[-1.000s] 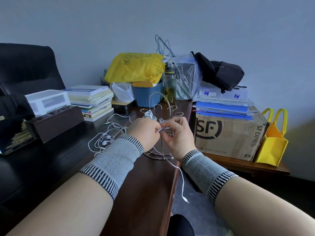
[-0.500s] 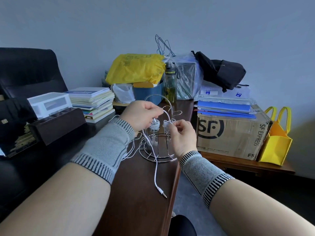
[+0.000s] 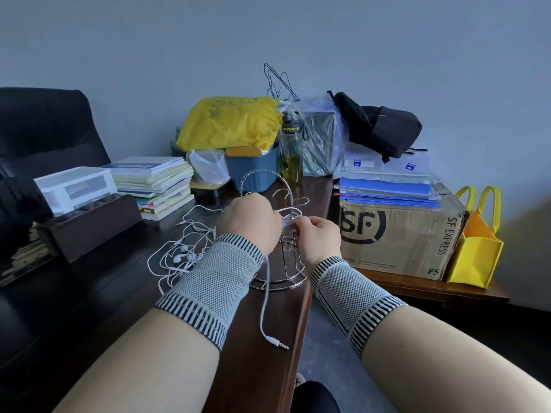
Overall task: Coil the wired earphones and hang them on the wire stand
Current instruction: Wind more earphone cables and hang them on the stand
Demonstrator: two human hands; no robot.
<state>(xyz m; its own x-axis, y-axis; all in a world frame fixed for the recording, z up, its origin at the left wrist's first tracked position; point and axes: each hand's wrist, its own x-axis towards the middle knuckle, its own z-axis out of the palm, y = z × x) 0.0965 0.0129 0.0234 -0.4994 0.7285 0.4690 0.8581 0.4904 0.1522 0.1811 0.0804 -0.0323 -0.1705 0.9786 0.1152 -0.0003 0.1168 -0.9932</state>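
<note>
Before the wire stand (image 3: 275, 248), at twelve o'clock on the bench (image 3: 256, 323), my left hand (image 3: 249, 223) and right hand (image 3: 320, 238) each pinch the white earphones' (image 3: 286, 223) coil in a closed grip (plug (image 3: 278, 342) dangling at six).

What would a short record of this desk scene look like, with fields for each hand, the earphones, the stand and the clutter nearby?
left hand: left hand grips the white cord at the stand
right hand: right hand pinches the same cord bundle
cord tail: plug lies near the desk edge
stand: wire stand upright on the desk, between the hands
other earphones: loose tangle on the desk, beside the left wrist
nearby: book stack, cardboard box, yellow bag
</note>
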